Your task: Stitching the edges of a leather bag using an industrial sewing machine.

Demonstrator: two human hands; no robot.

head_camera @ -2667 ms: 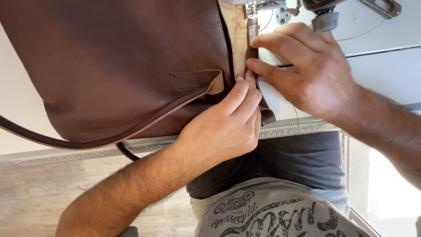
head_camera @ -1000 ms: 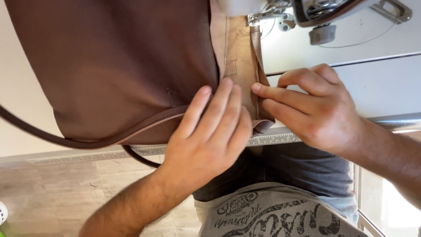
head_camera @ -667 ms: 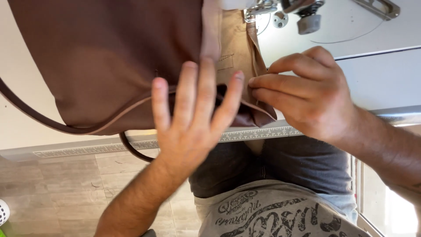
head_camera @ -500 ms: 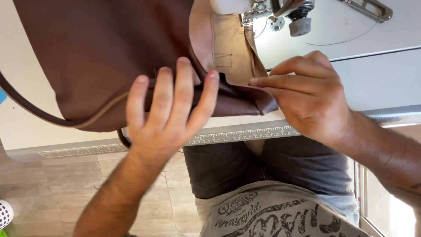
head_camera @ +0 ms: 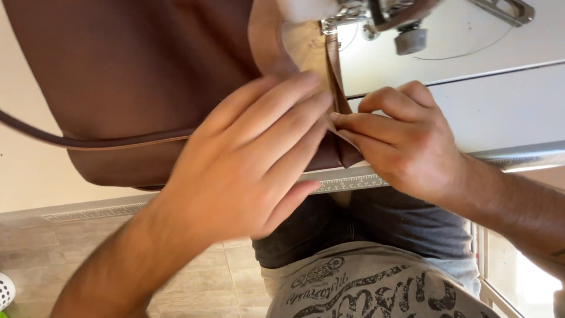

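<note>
Pinching the smooth brown leather bag (head_camera: 135,70)'s folded edge, right hand (head_camera: 400,141); left hand (head_camera: 247,159) lies spread flat.

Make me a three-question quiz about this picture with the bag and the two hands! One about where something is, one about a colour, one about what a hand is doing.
1. Where does the bag's thin strap run?
A. left of the left hand
B. across the person's lap
C. over the right wrist

2. What colour is the bag?
A. green
B. white
C. brown

3. What is the right hand doing?
A. lying flat and open
B. pinching the bag's edge
C. holding scissors

Answers: 1 A, the strap crosses the bag left of the left hand. 2 C, its leather is brown. 3 B, the right hand nips the edge between fingertips.
</note>
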